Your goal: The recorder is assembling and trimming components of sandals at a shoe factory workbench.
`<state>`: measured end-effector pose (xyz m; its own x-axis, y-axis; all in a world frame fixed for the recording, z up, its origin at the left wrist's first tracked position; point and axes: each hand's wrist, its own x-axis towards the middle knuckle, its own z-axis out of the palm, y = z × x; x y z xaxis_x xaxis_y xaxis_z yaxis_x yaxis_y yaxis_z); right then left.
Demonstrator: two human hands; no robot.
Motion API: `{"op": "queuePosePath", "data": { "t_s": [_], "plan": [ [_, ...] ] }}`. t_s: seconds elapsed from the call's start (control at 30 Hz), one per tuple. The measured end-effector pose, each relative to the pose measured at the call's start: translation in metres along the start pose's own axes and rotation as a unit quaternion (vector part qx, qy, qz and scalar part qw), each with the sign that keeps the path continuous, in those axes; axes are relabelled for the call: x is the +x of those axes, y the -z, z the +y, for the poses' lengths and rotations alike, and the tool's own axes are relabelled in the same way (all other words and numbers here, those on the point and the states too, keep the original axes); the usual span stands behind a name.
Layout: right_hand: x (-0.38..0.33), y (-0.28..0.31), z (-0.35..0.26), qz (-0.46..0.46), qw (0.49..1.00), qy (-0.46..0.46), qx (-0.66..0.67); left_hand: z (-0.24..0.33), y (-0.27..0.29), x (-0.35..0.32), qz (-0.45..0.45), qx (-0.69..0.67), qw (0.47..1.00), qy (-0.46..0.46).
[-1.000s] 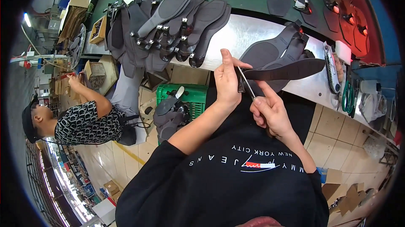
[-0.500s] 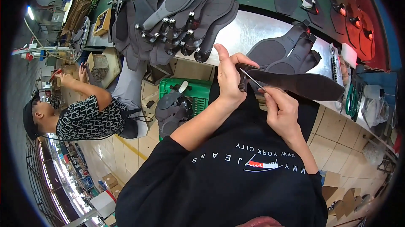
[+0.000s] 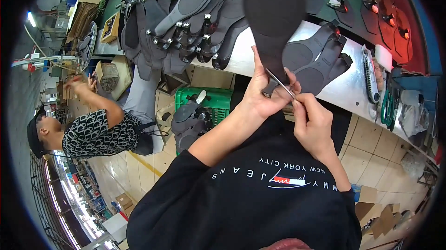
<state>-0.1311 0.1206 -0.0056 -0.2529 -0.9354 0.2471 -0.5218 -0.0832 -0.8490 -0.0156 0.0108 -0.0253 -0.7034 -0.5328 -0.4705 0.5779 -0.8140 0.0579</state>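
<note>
My left hand [image 3: 269, 93] grips a dark grey sandal sole [image 3: 274, 13] by its narrow end, where a short black strap loop sticks out. The sole's broad end points away from me, over the bench. In my right hand [image 3: 314, 122] is a thin metal rod-like tool [image 3: 282, 85], pinched between thumb and fingers. The tool's far end lies against the narrow end of the sole; exactly what it touches there is too small to tell. Just beyond my hands, several grey sandal soles [image 3: 320, 57] with black straps lie on the metal bench.
A large heap of soles [image 3: 186, 13] covers the bench's left part. Below it stands a green crate [image 3: 218, 97] holding more soles. At right are a utility knife [image 3: 370, 76] and green-handled scissors [image 3: 387, 110]. Beyond, soles lie on a green belt under red light. A co-worker [image 3: 93, 127] is at left.
The sole has swung from pointing right to pointing away from me. My left hand has turned palm up, while my right hand keeps the tool at the sole's narrow end.
</note>
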Motion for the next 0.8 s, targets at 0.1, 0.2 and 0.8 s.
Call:
{"op": "queuePosePath", "data": {
  "t_s": [0.1, 0.2, 0.8],
  "plan": [
    [-0.001, -0.006, 0.003, -0.020, 1.000, -0.012, -0.012, 0.000, -0.004, 0.007, 0.064, 0.023, 0.996, -0.056],
    [-0.003, -0.014, 0.008, -0.024, 0.999, -0.033, 0.017, 0.000, -0.006, 0.013, 0.102, 0.070, 0.987, -0.107],
    [0.017, -0.009, 0.009, 0.010, 0.994, -0.035, 0.103, -0.007, 0.018, -0.007, 0.062, 0.288, 0.949, -0.112]
  ]
}}
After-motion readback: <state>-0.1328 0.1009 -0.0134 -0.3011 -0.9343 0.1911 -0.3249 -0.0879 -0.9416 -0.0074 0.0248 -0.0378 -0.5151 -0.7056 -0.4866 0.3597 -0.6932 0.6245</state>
